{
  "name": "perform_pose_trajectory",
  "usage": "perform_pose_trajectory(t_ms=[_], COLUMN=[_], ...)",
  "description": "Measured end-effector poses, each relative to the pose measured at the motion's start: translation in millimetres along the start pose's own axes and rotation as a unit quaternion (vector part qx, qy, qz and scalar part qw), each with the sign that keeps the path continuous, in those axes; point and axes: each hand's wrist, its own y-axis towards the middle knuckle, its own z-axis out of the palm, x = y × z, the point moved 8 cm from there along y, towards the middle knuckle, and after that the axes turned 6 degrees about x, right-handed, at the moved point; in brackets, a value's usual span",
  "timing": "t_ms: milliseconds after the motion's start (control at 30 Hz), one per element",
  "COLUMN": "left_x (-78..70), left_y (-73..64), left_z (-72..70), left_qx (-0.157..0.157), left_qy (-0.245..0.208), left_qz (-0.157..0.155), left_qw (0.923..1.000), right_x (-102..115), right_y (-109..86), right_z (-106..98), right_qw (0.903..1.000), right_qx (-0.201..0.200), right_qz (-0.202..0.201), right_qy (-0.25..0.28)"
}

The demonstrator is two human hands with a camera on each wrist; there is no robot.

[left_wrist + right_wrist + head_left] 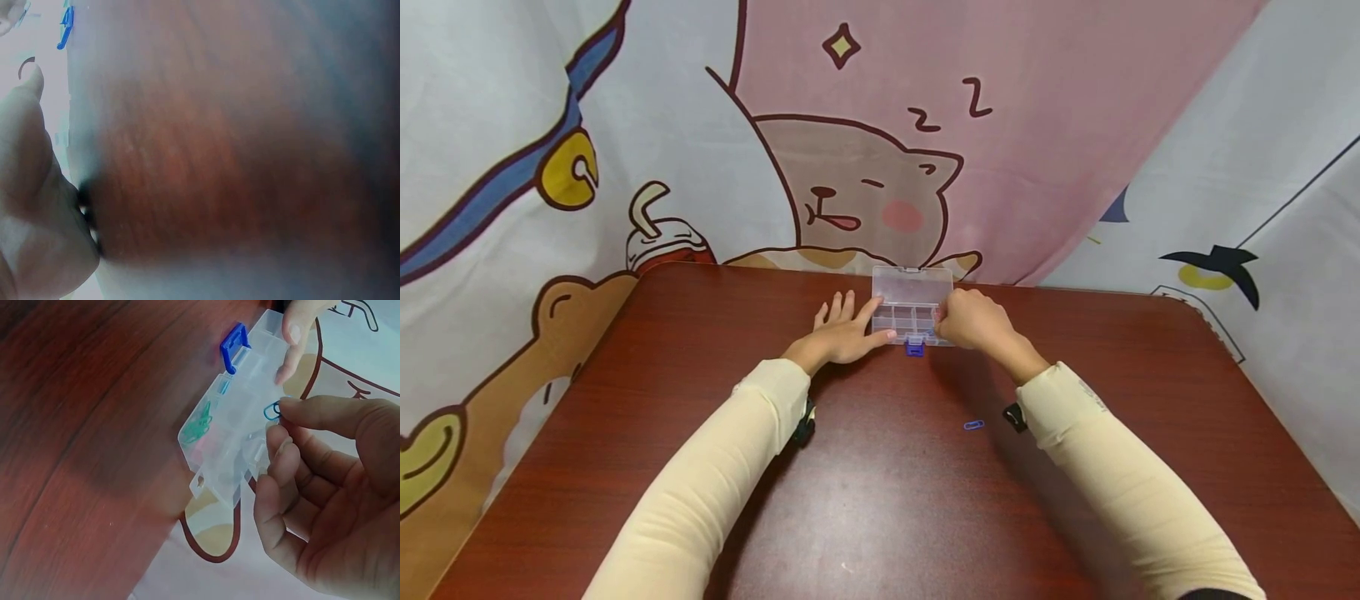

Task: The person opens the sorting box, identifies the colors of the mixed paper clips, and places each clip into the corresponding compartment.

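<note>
A clear plastic compartment box (pixel 913 340) stands at the table's far edge, its lid (pixel 910 285) raised. My left hand (pixel 842 337) lies at its left side with fingers spread, thumb and index finger touching the box. At the right end, my right hand (pixel 325 462) pinches a blue paper clip (pixel 269 413) between thumb and fingertips over the compartments. Green clips (pixel 199 424) lie in one corner compartment, with something pink (pixel 203 445) beside them. In the left wrist view, my left thumb (pixel 28 94) shows against the box; most of the box is out of that view.
Another blue paper clip (pixel 973 425) lies on the brown table (pixel 865 500), nearer to me than the box. A blue latch (pixel 915 347) sticks out from the box front. Behind the table hangs a printed cartoon curtain (pixel 1037 125).
</note>
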Motion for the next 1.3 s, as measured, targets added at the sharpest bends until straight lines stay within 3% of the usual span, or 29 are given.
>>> perform_pose_trajectory(t_ms=[133,467,1300], left_x=[-1.3,-3.4,-3.2], left_y=[-3.1,-5.3,-4.7], left_z=[-2.0,-5.0,-3.4], left_qx=[-0.002,-0.004,-0.005], left_qy=[0.0,0.006,0.008], left_qz=[0.004,0.007,0.005], left_qw=[1.0,0.9999,0.9999], right_x=[2.2,1.1,-6.2], right_y=[5.7,10.5,-3.0], right_z=[-0.9,2.8,9.2], right_qw=[0.9997,0.9996,0.9997], right_qx=[-0.018,-0.02,-0.007], right_qz=[-0.005,0.008,0.001], right_qy=[0.012,0.02,0.024])
